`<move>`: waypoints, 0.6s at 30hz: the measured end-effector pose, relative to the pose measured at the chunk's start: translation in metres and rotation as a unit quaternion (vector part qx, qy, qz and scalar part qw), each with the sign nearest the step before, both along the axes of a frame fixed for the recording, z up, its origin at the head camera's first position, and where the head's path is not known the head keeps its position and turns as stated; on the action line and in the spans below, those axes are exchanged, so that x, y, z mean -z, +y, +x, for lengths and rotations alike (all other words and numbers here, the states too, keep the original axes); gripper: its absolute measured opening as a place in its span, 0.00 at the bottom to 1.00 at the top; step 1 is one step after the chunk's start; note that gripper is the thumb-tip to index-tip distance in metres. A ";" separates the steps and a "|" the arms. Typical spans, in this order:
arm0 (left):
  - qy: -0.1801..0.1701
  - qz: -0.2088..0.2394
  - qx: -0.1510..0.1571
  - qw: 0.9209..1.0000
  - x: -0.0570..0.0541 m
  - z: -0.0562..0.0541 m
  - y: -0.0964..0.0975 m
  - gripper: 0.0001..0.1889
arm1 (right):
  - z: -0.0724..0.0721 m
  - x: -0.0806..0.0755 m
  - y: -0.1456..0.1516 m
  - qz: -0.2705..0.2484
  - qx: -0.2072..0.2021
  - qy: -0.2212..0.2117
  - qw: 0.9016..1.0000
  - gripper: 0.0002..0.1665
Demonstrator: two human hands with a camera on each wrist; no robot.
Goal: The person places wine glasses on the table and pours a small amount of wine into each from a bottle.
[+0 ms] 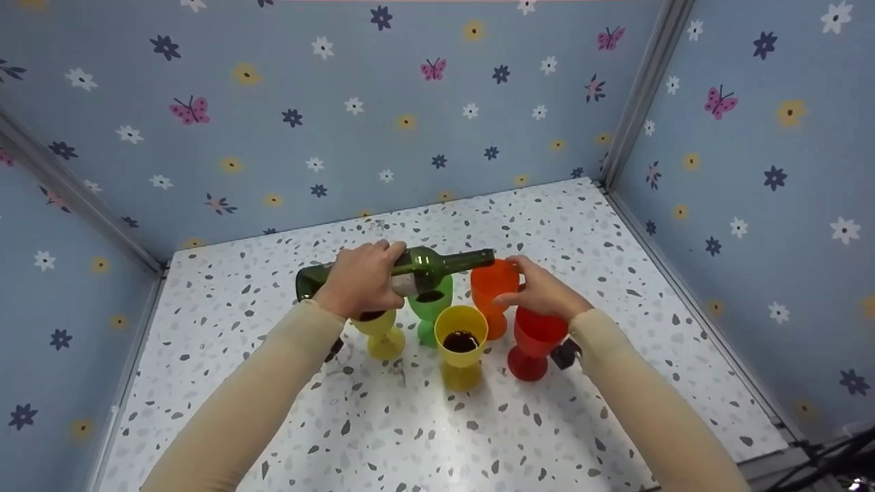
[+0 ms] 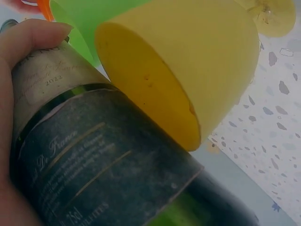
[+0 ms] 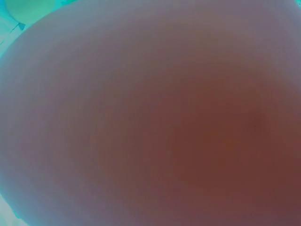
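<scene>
My left hand grips a green glass wine bottle round its body, tipped almost level. The bottle's mouth is at the rim of an orange goblet, which my right hand holds from the right with thumb and fingers. In the left wrist view the bottle's dark label lies close along the rim of a yellow goblet. Dark liquid shows in the green goblet and in the front yellow goblet. A blurred reddish surface fills most of the right wrist view.
A red goblet stands just below my right wrist. The left yellow goblet is partly hidden under my left hand. All stand on a white speckled tabletop, with blue flowered panels behind and at both sides.
</scene>
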State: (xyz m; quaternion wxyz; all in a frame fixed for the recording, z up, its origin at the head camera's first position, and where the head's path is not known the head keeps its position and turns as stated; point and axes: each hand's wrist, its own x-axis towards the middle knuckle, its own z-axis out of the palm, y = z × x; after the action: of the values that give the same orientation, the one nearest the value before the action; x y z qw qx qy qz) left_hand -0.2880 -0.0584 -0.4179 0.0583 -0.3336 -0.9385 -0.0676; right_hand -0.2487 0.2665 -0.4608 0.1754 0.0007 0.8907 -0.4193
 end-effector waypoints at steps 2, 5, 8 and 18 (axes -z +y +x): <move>-0.001 -0.001 0.002 1.000 0.000 0.001 -0.001 0.34 | 0.000 0.000 0.000 0.001 0.003 -0.006 1.000 0.53; 0.006 -0.001 0.008 1.000 -0.001 -0.001 -0.001 0.35 | 0.000 -0.001 0.000 0.001 0.011 -0.010 1.000 0.53; 0.012 -0.002 0.011 1.000 -0.002 -0.002 -0.001 0.35 | -0.001 -0.002 -0.001 -0.001 0.016 -0.012 1.000 0.53; 0.021 -0.018 0.020 0.999 0.003 -0.001 0.001 0.35 | 0.000 0.001 -0.002 0.000 0.024 -0.020 1.000 0.54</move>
State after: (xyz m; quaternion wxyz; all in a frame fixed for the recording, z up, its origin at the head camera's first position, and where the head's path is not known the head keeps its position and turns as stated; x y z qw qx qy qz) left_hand -0.2887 -0.0572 -0.4207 0.0705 -0.3551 -0.9311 -0.0449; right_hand -0.2484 0.2647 -0.4622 0.1830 0.0299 0.8869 -0.4231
